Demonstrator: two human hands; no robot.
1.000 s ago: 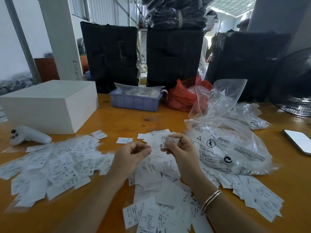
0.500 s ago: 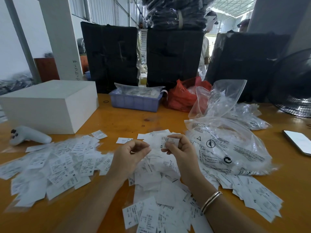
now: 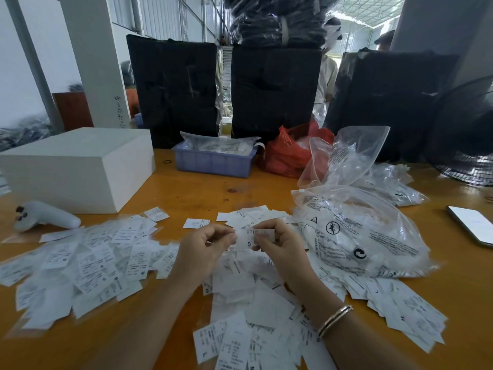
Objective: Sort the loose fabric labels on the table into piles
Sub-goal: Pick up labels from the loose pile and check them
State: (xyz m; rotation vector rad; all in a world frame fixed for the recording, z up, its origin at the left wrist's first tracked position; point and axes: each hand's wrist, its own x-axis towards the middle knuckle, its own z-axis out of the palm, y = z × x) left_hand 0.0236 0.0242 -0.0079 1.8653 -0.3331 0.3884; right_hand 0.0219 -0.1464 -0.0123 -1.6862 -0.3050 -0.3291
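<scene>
Box [image 3: 77,166] left, bags [image 3: 357,225] right of labels [image 3: 240,295]

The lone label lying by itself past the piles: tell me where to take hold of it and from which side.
Take the lone label at its near long edge, coming from above on the person's side. It lies flat on the bare table, apart from the piles, so a fingertip pinch grip that lifts that free edge probably works best; no other label overlaps it.

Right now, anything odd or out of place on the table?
Only the white handheld controller lying on the orange table beside the left heap of white fabric labels; it isn't sorting material. Nothing looks spilled or damaged.
</scene>
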